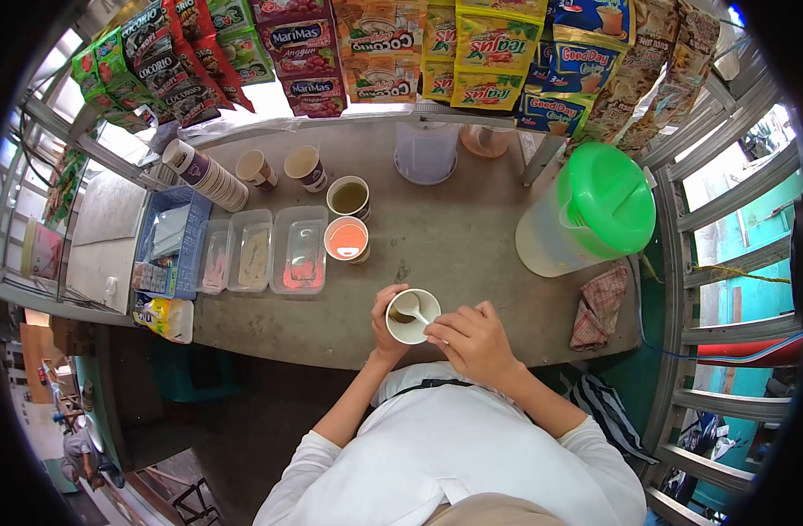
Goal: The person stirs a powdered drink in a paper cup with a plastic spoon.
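Note:
My left hand [387, 321] is wrapped round the side of a white paper cup [428, 302] near the front edge of the table. Inside the cup lies a little brownish matter at the bottom. Between the fingers of my right hand [473, 340] is the handle of a white spoon [412, 305], whose bowl dips into the cup. Just beyond stand a paper cup of orange-pink drink [346, 238] and a paper cup of dark greenish-brown liquid [348, 198].
Three plastic tubs [300, 250] with powder sit left, beside a blue basket [189, 210] and stacked cups [205, 175]. Two more cups [305, 167] stand behind. A green-lidded pitcher [586, 210] and a checked cloth [600, 307] are right. Drink sachets [498, 53] hang overhead.

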Available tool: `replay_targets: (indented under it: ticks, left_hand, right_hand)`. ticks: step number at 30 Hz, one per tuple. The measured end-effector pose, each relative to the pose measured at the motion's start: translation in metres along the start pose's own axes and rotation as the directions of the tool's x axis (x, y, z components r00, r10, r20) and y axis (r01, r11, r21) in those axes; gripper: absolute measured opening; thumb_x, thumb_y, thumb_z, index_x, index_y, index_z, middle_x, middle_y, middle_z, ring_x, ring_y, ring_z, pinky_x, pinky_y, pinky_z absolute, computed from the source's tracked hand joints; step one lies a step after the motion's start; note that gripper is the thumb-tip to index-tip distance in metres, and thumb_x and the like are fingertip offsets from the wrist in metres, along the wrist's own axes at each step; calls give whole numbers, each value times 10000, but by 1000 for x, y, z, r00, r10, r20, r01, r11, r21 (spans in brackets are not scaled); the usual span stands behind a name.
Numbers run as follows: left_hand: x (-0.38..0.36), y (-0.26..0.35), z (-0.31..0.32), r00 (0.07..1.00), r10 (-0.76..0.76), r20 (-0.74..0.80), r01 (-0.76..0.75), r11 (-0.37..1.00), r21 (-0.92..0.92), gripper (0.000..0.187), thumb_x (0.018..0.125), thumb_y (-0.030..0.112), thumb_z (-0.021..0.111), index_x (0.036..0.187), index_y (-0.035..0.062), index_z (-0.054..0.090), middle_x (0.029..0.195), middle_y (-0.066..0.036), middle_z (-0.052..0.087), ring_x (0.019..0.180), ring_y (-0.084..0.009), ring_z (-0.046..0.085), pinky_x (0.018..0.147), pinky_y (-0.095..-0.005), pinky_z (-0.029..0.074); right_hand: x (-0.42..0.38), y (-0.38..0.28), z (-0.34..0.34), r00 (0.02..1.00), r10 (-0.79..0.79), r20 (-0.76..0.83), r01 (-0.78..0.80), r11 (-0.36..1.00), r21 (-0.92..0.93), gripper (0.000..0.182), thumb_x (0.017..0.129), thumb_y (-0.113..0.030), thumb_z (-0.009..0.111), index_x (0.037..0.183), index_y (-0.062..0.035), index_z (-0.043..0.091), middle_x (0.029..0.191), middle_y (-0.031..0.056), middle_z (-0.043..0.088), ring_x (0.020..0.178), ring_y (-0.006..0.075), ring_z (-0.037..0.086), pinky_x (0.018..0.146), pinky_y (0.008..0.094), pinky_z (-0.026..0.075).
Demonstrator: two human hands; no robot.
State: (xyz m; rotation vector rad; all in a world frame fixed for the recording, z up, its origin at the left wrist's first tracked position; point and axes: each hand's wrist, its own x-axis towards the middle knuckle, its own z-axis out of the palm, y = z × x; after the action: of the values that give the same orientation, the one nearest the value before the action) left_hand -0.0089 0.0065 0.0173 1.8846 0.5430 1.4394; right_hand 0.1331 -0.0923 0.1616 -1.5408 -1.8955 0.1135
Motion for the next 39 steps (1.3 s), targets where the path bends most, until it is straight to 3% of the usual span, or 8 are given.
replay_targets:
  ticks: [4,13,29,35,39]
  left_hand:
    - [1,4,3,1000,-22,-21,21,999,-39,805,656,143,881,1268,71,363,1195,-192,582,1070,-329,600,911,-413,497]
    - [-6,12,2,993,-116,-9,115,977,182,863,634,185,907,1285,25,363,1210,-168,570,1056,-262,622,903,-359,511]
    - [4,17,7,995,-101,-9,102,992,70,829,653,166,894,1276,38,362,1182,-164,590,1031,-272,631,883,-361,518]
    - [5,18,5,992,-123,-19,124,990,65,820,653,161,893,1268,44,364,1176,-168,591,1034,-278,628,878,-359,516]
    - [4,16,6,994,-104,-16,105,993,60,818,651,167,894,1267,45,369,1176,-167,592,1037,-281,626,881,-365,515]
  right_hand:
    - [-1,-3,2,1000,4,0,-4,1000,27,122,811,-181,712,901,-117,659,882,-31,645,732,139,532,672,327,343]
    - [5,-4,0,999,45,-7,-44,998,34,101,831,-168,691,900,-100,661,852,-14,622,744,147,539,682,331,344]
    - [4,-3,0,996,70,-60,-70,998,-7,88,837,-169,684,892,-104,658,837,-19,610,747,151,535,687,328,334]
    - [4,0,-4,998,-5,56,0,995,97,84,836,-170,684,884,-107,656,845,-25,615,775,145,532,689,331,335]
    - [4,2,-2,1000,24,11,-24,999,34,78,861,-176,663,897,-107,666,868,-20,641,734,154,532,685,324,328]
